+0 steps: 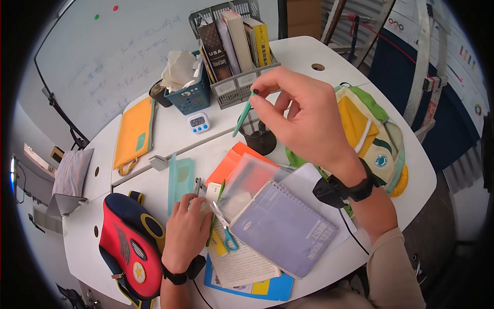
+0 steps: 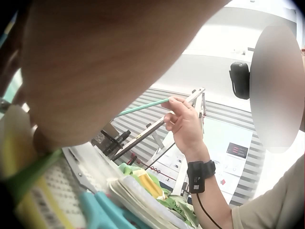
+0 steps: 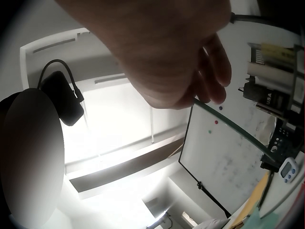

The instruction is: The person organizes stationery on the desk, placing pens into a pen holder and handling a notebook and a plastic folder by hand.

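My right hand (image 1: 303,110) is raised over the table and pinches a slim green pencil (image 1: 242,117) near its dark end between thumb and fingertips. The pencil slants down to the left. Low over the table, my left hand (image 1: 188,229) rests with loosely bent fingers beside a teal pencil case (image 1: 181,177). A small metal piece (image 1: 197,184) lies right at its fingertips. To its right are a green marker-like stick (image 1: 216,208), scissors (image 1: 230,239) with blue handles and an open printed book (image 1: 244,265). The left fingertips are largely hidden in the left wrist view.
A purple spiral notebook (image 1: 285,226) and an orange folder (image 1: 234,162) lie mid-table. Around them are a red-and-navy bag (image 1: 126,242), a green-yellow backpack (image 1: 383,134), a black mesh pen holder (image 1: 260,140), a white timer (image 1: 198,123), a yellow pouch (image 1: 135,131) and a book crate (image 1: 239,88).
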Motion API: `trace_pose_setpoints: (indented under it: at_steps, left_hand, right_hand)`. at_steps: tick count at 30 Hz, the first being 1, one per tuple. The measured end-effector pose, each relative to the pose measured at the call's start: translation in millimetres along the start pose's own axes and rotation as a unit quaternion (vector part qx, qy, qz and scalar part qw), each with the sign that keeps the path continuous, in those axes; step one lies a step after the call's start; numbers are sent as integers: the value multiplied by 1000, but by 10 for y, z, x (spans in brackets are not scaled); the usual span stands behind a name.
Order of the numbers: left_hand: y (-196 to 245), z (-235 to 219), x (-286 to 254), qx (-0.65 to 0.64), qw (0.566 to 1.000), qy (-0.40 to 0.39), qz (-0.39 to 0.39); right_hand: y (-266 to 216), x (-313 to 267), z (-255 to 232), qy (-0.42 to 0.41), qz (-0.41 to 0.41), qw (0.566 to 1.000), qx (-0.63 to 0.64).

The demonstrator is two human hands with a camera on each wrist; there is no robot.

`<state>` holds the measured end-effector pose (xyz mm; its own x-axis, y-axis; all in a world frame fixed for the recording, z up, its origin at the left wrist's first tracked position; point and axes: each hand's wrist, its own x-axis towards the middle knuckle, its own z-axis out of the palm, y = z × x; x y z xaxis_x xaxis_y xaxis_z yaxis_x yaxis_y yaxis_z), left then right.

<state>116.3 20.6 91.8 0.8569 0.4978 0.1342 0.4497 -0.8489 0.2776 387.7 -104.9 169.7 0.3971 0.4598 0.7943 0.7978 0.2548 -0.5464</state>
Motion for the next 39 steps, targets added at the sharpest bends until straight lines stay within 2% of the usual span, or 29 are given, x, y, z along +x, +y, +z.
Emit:
trace_pose_setpoints:
  at_steps: [15, 18, 20, 33, 36, 38, 39]
  left_hand:
    - [18, 7, -15, 25, 999, 9, 17]
    - [3, 22, -20, 31, 999, 14, 19]
    - [-10, 30, -23, 30, 999, 16, 25]
    - [1, 7, -17, 24, 999, 10, 39]
    - [21, -53, -16, 12, 999, 19, 46]
    - [39, -118, -17, -40, 999, -15, -5]
    - [47, -115, -15, -38, 999, 9, 11]
  right_hand:
    - [82, -21, 32, 18, -53, 994, -97]
    - [115, -43, 43, -15, -42, 992, -116]
    - [104, -54, 35, -69, -6, 989, -131]
    - [97, -49, 27, -90, 20, 988, -122]
    - [97, -49, 0, -121, 30, 982, -138]
    - [177, -80, 25, -140, 8, 982, -128]
    - [173, -88, 33, -145, 12, 980, -134]
